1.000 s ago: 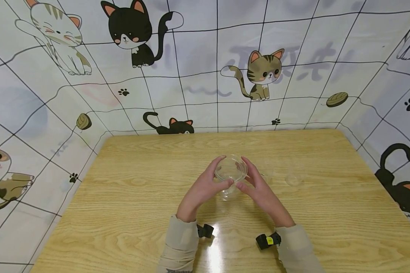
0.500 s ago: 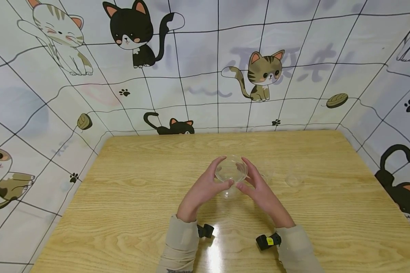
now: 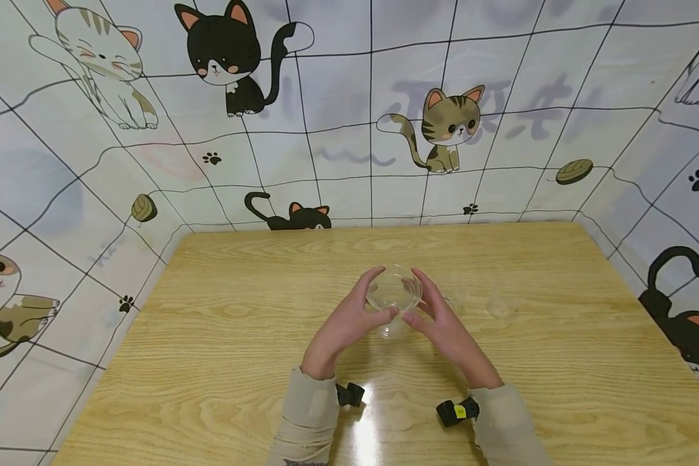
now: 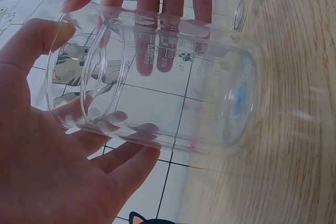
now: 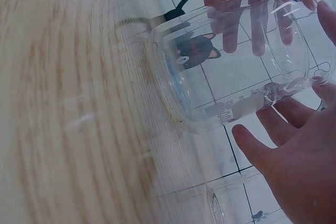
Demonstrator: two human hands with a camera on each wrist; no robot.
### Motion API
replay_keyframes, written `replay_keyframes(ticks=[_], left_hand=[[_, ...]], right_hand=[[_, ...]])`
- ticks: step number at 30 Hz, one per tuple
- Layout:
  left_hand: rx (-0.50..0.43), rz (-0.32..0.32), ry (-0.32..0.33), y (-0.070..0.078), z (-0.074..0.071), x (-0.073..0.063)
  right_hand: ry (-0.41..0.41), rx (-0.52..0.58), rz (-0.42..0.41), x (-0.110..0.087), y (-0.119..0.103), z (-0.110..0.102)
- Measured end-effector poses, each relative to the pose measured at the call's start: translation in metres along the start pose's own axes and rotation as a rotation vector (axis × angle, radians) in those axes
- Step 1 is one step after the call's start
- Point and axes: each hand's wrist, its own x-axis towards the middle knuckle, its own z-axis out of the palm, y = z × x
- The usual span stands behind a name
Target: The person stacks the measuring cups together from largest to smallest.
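Observation:
A clear glass beaker [image 3: 394,294] with printed volume marks stands on the wooden table, between both hands. My left hand [image 3: 349,320] holds its left side, thumb near the front of the rim and fingers spread along the wall. From the other side my right hand [image 3: 447,327] holds it the same way, and the two thumbs nearly meet at the front. In the left wrist view, glass rings show inside the upper part of the beaker [image 4: 173,93]. The right wrist view shows a bluish tint at the base of the beaker [image 5: 210,77].
To the right on the table [image 3: 221,362] stands another small clear glass vessel [image 3: 501,307]. More faint clear glass [image 3: 455,301] lies just beyond the right hand. A cat-print backdrop [image 3: 338,149] closes off the back and sides.

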Motion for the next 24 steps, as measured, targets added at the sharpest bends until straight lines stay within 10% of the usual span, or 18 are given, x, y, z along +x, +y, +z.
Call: replay_keyframes(ticks=[24], left_hand=[[-0.023,0.080,0.031,-0.034,0.004,0.014]], right_hand=[[-0.024,0.008,-0.017,-0.005,-0.032,0.002]])
